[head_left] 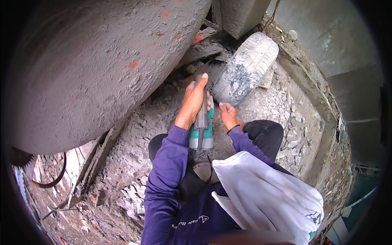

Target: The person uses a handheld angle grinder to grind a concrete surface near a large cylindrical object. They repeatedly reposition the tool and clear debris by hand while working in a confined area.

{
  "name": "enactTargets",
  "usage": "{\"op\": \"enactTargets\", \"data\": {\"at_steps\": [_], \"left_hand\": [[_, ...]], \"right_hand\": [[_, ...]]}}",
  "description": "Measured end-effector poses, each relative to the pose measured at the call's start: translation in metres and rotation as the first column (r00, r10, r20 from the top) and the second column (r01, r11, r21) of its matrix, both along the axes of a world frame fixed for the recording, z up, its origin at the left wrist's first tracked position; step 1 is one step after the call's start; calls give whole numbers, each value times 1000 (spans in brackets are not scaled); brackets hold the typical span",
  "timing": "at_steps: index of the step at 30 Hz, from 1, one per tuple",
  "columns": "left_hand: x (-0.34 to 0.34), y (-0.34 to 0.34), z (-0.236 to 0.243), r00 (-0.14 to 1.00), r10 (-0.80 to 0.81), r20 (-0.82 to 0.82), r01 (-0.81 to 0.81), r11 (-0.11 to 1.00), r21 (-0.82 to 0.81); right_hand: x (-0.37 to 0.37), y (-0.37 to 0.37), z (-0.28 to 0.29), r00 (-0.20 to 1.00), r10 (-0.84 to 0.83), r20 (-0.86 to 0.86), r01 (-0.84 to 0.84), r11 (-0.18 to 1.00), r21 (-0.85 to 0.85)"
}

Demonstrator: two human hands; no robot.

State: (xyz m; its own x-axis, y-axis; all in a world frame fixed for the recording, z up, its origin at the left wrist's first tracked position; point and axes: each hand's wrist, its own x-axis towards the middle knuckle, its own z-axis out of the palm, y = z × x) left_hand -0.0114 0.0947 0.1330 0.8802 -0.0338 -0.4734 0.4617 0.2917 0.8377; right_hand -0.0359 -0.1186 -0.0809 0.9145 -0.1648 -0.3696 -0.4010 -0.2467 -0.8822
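Note:
My left hand [193, 103] is wrapped round the dark grey handle of a teal and grey power tool [207, 134], its thumb lying along the handle's far end. The tool stands between my knees, and its lower part is partly hidden by the handle and my sleeve. To the right, my right hand [228, 116] is closed with curled fingers; whatever it may hold is hidden. Just beyond that hand lies a tyre [249, 67], coated in pale dust with a dark patch on its tread.
A huge rounded grey drum [98, 69] with a rough crust and orange spots overhangs the left side. Broken rubble [292, 134] covers the ground. Timber planks [96, 163] lean at lower left. A white cloth [267, 192] hangs over my right arm's side, and a concrete wall [335, 45] rises at right.

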Motion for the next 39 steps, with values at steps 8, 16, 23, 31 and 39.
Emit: {"op": "enactTargets", "data": {"at_steps": [8,16,23,31,39], "left_hand": [[-14,-35,-32,985,169,45,-143,924,-353],[-74,-40,-24,981,-158,115,158,987,2],[-111,4,-16,999,-11,35,11,1000,-15],[-136,60,-6,997,-49,-63,60,980,188],[-175,39,-8,995,-78,-58,90,968,233]], "right_hand": [[-45,28,216,853,349,387,-356,933,-57],[-95,26,201,817,431,383,-251,864,-436],[-112,58,202,790,539,293,-587,802,108],[-52,20,111,901,366,-233,-320,923,213],[-57,62,-51,700,476,-533,185,599,779]]}}
